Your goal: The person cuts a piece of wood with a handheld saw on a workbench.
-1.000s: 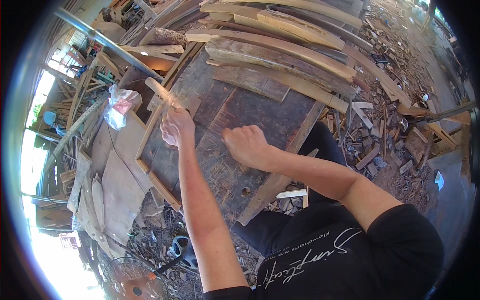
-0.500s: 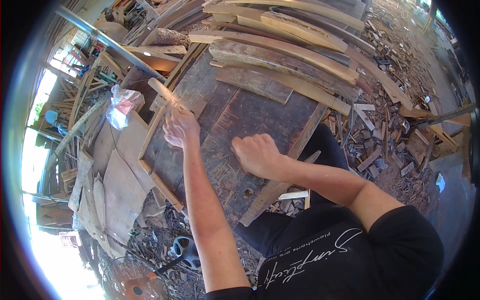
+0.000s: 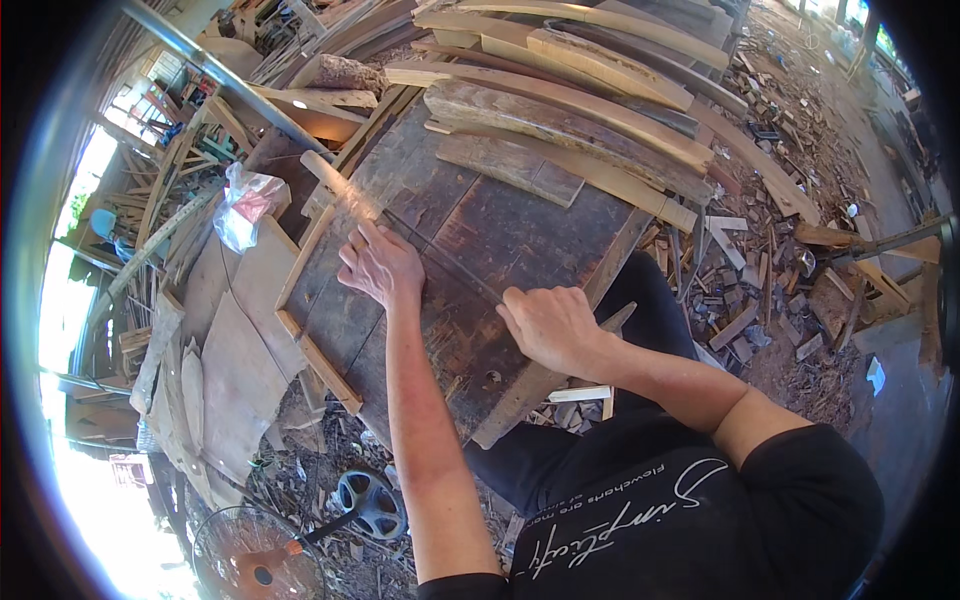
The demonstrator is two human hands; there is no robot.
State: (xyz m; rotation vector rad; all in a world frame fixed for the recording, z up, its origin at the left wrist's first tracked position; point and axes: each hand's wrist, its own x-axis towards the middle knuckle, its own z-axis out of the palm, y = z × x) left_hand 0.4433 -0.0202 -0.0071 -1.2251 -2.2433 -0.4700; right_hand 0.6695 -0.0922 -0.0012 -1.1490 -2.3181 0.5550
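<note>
My right hand (image 3: 555, 325) is closed around one end of a thin, dark rod (image 3: 450, 258), which looks like a slim file. The rod slants away to the far left over the dark wooden worktop (image 3: 520, 240). Its far end meets a pale strip of wood (image 3: 338, 183) that juts over the worktop's left edge. My left hand (image 3: 385, 265) is just below that meeting point, palm down, its fingers loosely bent and apart. The fingertips lie close to the strip's near end; whether they touch it cannot be made out.
Several long, curved timbers (image 3: 560, 110) are stacked along the worktop's far side. A clear plastic bag (image 3: 245, 208) lies to the left, above thin brown sheets (image 3: 240, 370). Offcuts (image 3: 770, 290) litter the ground at right. A fan (image 3: 262, 560) stands at lower left.
My right hand has moved to the right, and the dark rod now shows between the hands. My left hand has shifted slightly right and nearer, its fingers looser.
</note>
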